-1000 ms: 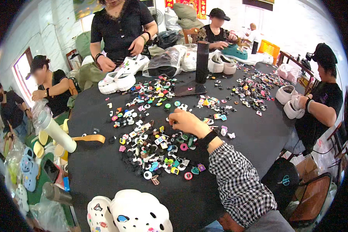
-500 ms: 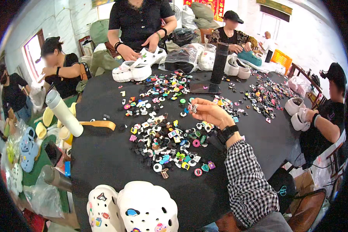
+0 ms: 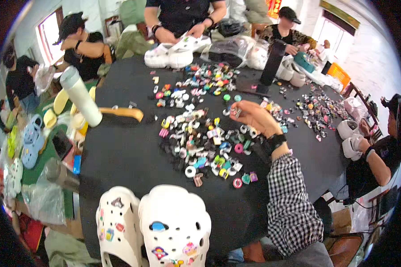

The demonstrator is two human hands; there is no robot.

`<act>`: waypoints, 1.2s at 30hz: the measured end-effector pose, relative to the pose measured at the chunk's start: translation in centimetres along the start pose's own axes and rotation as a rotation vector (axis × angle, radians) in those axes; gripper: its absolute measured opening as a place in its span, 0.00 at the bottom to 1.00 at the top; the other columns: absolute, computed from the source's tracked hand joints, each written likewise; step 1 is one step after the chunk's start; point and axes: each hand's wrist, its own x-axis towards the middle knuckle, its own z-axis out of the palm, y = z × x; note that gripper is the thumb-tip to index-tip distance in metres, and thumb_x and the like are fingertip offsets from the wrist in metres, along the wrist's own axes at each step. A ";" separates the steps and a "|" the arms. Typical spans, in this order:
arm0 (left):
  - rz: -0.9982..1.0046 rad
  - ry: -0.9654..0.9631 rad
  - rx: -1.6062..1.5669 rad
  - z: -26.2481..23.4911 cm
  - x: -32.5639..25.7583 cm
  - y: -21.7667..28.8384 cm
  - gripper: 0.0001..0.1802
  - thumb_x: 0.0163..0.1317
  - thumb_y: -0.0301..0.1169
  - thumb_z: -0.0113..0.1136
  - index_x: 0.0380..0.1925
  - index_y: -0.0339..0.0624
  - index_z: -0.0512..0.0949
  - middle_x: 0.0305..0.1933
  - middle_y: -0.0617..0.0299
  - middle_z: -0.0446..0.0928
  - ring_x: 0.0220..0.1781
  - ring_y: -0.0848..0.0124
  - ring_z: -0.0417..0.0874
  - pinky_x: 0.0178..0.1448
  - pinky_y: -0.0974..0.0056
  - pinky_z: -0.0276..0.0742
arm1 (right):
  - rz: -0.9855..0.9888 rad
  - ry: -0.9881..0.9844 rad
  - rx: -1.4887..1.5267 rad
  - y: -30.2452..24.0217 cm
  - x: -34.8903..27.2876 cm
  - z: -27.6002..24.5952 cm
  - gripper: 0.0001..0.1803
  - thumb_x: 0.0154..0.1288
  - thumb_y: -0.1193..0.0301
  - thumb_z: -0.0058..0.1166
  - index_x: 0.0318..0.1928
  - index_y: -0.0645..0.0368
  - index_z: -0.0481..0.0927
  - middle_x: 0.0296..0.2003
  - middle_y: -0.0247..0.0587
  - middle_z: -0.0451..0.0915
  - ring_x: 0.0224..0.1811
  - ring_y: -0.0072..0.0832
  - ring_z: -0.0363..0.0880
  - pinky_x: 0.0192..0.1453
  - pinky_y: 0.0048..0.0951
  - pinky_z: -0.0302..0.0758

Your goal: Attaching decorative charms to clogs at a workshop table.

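Note:
My right hand (image 3: 257, 119), in a black-and-white checked sleeve, hovers over the far right part of a pile of small shoe charms (image 3: 205, 142). Its thumb and fingertips pinch a small shoe charm (image 3: 235, 112), dark and pale with some red; its exact shape is too small to make out. Close to me at the bottom stand two white clogs, a left one (image 3: 119, 213) and a right one (image 3: 173, 207), their holes partly filled with colourful charms such as a blue planet and a pink cupcake. My left hand does not show.
On the black table (image 3: 120, 164), a white bottle (image 3: 80, 95) and wooden-handled tool (image 3: 122, 113) are at left. A black upright stand (image 3: 272, 66) rises behind more charms. Co-workers sit or stand around, with white clogs (image 3: 181, 54) across from me. Blue clogs (image 3: 32, 142) lie at left.
The view has shifted, so the table's far side sits higher and more of the white clogs shows. My right hand keeps its pinch on the charm over the pile.

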 end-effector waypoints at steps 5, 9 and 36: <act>0.065 0.196 -0.084 1.0 -0.6 -0.2 0.27 0.64 0.25 0.52 0.63 0.31 0.61 0.64 0.49 0.69 0.66 0.55 0.69 0.71 0.51 0.60 | 0.101 0.044 -0.259 -3.1 0.1 1.7 0.07 0.65 0.72 0.57 0.41 0.59 0.75 0.39 0.35 0.78 0.44 0.24 0.80 0.50 0.24 0.78; 0.161 0.084 -0.075 0.1 0.7 -0.4 0.27 0.64 0.24 0.52 0.63 0.31 0.62 0.64 0.48 0.69 0.66 0.55 0.70 0.71 0.53 0.61 | 0.094 0.068 -0.355 -3.0 -0.3 2.0 0.14 0.66 0.73 0.53 0.52 0.59 0.73 0.46 0.35 0.77 0.45 0.23 0.78 0.50 0.26 0.78; 0.737 -0.134 0.901 -10.1 5.4 -5.3 0.17 0.63 0.24 0.53 0.52 0.46 0.77 0.49 0.49 0.80 0.49 0.60 0.82 0.48 0.62 0.76 | -0.534 -0.115 -0.412 -16.7 -13.0 17.7 0.05 0.61 0.82 0.47 0.36 0.66 0.77 0.37 0.39 0.71 0.33 0.23 0.74 0.38 0.22 0.70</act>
